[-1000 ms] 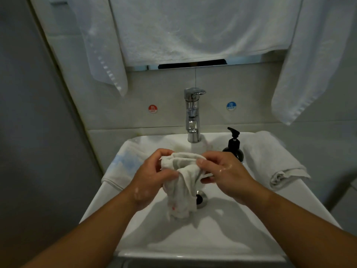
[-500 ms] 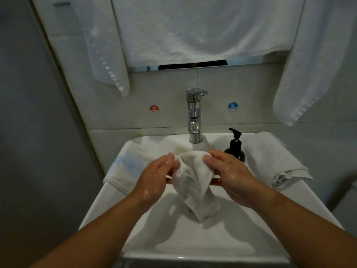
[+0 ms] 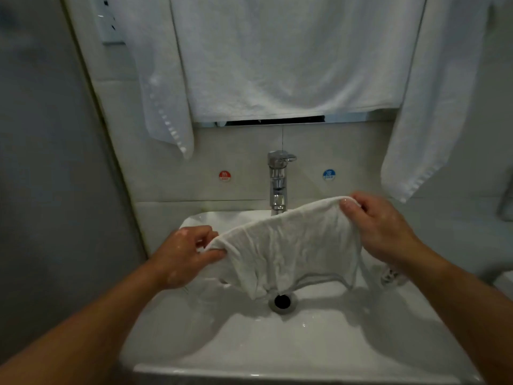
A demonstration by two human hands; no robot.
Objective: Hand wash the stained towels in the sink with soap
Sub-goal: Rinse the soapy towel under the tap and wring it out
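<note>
Left hand: the left hand [image 3: 186, 255] holds the towel's upper corner at the cloth's 9 o'clock. The thumb [image 3: 215, 255] lies across the near face and the curled fingers are behind, so the corner is pinched between them.
Right hand: the right hand [image 3: 381, 227] pinches the other upper corner, at the cloth's 2 o'clock. The thumb tip [image 3: 349, 208] presses on the near side and the other fingers are tucked behind the edge. This hand is higher than the left.
Towel: the white towel [image 3: 286, 245] is stretched open between the two grips. Its top edge slopes up toward 2 o'clock and the rest hangs crumpled over the basin.
Lower edge: it hangs just at the 11 o'clock side of the drain [image 3: 282, 301]. I cannot tell whether it touches the sink.
Sink: the white sink [image 3: 277, 369] has wet, glossy walls.
Faucet: the chrome faucet [image 3: 278, 182] stands at the basin's 12 o'clock, behind the towel's top edge.
Wall: a red sticker [image 3: 224, 175] is at 9 o'clock of the faucet and a blue sticker [image 3: 329, 174] at 3 o'clock.
Above: hanging white towels [image 3: 291, 56] drape at 12 o'clock.
</note>
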